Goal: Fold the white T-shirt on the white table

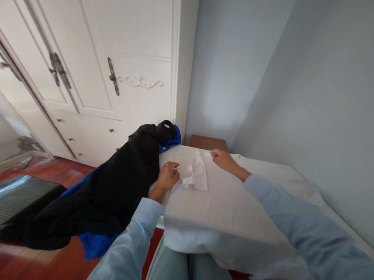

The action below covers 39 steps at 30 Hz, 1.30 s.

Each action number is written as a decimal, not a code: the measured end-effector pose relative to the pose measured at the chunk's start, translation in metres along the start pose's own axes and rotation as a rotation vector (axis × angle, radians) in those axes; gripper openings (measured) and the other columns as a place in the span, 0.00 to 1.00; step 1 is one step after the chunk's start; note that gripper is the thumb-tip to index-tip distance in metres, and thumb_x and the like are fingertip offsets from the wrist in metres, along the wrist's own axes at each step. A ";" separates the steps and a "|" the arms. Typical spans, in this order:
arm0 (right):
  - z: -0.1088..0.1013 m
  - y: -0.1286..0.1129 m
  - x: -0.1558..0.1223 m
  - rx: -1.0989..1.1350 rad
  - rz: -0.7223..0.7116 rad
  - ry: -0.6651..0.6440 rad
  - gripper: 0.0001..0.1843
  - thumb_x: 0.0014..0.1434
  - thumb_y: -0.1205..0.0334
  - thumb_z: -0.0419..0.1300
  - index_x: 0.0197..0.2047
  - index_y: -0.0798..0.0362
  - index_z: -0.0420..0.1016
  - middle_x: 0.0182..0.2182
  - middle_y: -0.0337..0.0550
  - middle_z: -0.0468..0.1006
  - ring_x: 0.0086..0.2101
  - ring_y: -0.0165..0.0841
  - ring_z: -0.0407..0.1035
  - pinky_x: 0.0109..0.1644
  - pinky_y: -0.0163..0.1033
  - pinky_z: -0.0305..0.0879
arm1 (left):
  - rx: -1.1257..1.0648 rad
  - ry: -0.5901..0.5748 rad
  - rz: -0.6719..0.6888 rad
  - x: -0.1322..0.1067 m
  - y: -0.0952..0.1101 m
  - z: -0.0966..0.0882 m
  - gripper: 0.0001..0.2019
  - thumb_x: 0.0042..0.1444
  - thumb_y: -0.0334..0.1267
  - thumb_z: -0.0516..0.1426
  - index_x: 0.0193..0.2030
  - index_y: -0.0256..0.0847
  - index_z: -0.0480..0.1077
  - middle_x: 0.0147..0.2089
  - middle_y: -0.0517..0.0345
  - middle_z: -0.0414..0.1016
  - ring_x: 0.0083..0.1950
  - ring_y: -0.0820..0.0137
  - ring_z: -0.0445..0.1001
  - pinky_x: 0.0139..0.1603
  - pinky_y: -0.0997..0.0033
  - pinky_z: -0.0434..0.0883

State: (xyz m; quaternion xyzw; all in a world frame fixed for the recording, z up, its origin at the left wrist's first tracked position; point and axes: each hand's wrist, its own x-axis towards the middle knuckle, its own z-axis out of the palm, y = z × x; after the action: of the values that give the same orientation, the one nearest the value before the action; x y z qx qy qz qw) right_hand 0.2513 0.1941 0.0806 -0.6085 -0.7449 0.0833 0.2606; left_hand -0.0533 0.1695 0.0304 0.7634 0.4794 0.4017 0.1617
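Observation:
A small, crumpled white cloth (195,173) lies on a larger white sheet (223,214) that drapes over a table or board in front of me. My left hand (168,178), with a ring on one finger, pinches the left edge of the small cloth. To the right of that cloth, my right hand (223,160) hovers close above the sheet with its thumb and fingers pressed together. Whatever is between those fingertips is too small to make out.
Black clothing (126,177) with blue fabric (100,243) under it hangs beside my left arm. A white wardrobe (139,41) stands ahead, a brown wooden surface (208,142) in the corner. Grey wall (313,85) bounds the right; a dark ribbed object (22,200) lies on the floor.

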 end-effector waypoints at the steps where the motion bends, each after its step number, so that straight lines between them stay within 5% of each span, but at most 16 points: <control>1: 0.010 -0.016 0.010 -0.004 0.038 -0.051 0.20 0.58 0.72 0.55 0.52 0.53 0.75 0.48 0.50 0.81 0.48 0.39 0.75 0.55 0.42 0.67 | 0.017 -0.006 0.008 0.000 0.001 0.000 0.20 0.47 0.25 0.55 0.48 0.36 0.78 0.49 0.45 0.78 0.53 0.58 0.76 0.60 0.57 0.70; 4: 0.035 -0.044 0.038 -0.030 0.182 -0.138 0.19 0.54 0.69 0.63 0.50 0.57 0.74 0.46 0.58 0.80 0.49 0.48 0.75 0.53 0.46 0.67 | 0.061 -0.071 0.021 -0.001 0.004 -0.001 0.21 0.47 0.27 0.58 0.50 0.37 0.79 0.50 0.46 0.79 0.54 0.56 0.75 0.60 0.55 0.68; 7: 0.049 -0.047 0.064 -0.016 0.275 -0.142 0.16 0.48 0.71 0.68 0.42 0.58 0.75 0.42 0.62 0.80 0.49 0.54 0.74 0.51 0.48 0.68 | 0.080 -0.114 -0.013 -0.002 0.006 -0.001 0.24 0.48 0.29 0.60 0.54 0.40 0.77 0.50 0.48 0.79 0.54 0.55 0.75 0.59 0.55 0.68; 11: 0.055 -0.039 0.096 0.091 0.324 -0.106 0.13 0.45 0.75 0.68 0.35 0.55 0.75 0.37 0.54 0.80 0.47 0.49 0.75 0.51 0.47 0.69 | 0.029 -0.061 -0.099 -0.001 0.004 0.001 0.19 0.52 0.28 0.59 0.52 0.38 0.78 0.43 0.50 0.79 0.47 0.60 0.76 0.55 0.60 0.69; 15: 0.065 -0.041 0.116 0.281 0.349 -0.002 0.12 0.54 0.67 0.65 0.43 0.55 0.75 0.38 0.50 0.80 0.42 0.42 0.76 0.48 0.46 0.73 | -0.004 0.022 -0.156 0.001 0.000 0.003 0.13 0.56 0.28 0.58 0.47 0.36 0.78 0.39 0.50 0.78 0.42 0.63 0.75 0.50 0.64 0.71; 23: 0.081 -0.051 0.106 0.606 0.356 0.063 0.12 0.64 0.67 0.59 0.51 0.53 0.67 0.39 0.48 0.80 0.36 0.34 0.77 0.42 0.42 0.77 | -0.006 0.107 -0.157 0.000 -0.004 0.003 0.19 0.53 0.22 0.53 0.46 0.36 0.80 0.42 0.49 0.75 0.42 0.65 0.74 0.52 0.65 0.71; 29: 0.058 -0.040 0.078 0.488 0.311 0.072 0.18 0.53 0.65 0.69 0.47 0.55 0.73 0.39 0.46 0.78 0.44 0.38 0.73 0.55 0.48 0.70 | -0.078 0.044 -0.051 0.002 -0.002 0.004 0.15 0.56 0.28 0.53 0.37 0.38 0.82 0.47 0.47 0.76 0.51 0.63 0.75 0.57 0.64 0.70; 32: 0.050 -0.045 0.048 0.313 0.095 0.000 0.23 0.54 0.60 0.69 0.52 0.56 0.75 0.39 0.47 0.78 0.41 0.38 0.72 0.54 0.48 0.68 | -0.071 -0.039 0.004 0.002 0.001 0.003 0.14 0.57 0.31 0.53 0.34 0.40 0.82 0.46 0.50 0.79 0.52 0.63 0.76 0.57 0.65 0.70; 36: 0.047 -0.065 -0.001 0.262 -0.434 -0.221 0.28 0.57 0.52 0.69 0.58 0.51 0.74 0.53 0.51 0.76 0.51 0.41 0.71 0.58 0.47 0.67 | 0.014 -0.139 -0.014 0.002 0.002 0.003 0.12 0.59 0.33 0.54 0.39 0.40 0.81 0.43 0.52 0.82 0.46 0.64 0.78 0.53 0.66 0.71; 39: 0.046 -0.077 -0.024 0.159 -0.664 -0.324 0.18 0.61 0.56 0.66 0.54 0.50 0.78 0.51 0.50 0.78 0.52 0.40 0.71 0.59 0.47 0.65 | 0.051 -0.121 -0.084 0.002 0.001 0.004 0.14 0.58 0.30 0.54 0.46 0.37 0.80 0.48 0.49 0.81 0.49 0.62 0.78 0.55 0.64 0.71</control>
State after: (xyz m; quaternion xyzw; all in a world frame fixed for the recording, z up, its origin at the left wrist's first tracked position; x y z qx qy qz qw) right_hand 0.1654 0.1615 0.0682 -0.2904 -0.9244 0.1472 0.1987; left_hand -0.0488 0.1711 0.0291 0.7694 0.5103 0.3354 0.1873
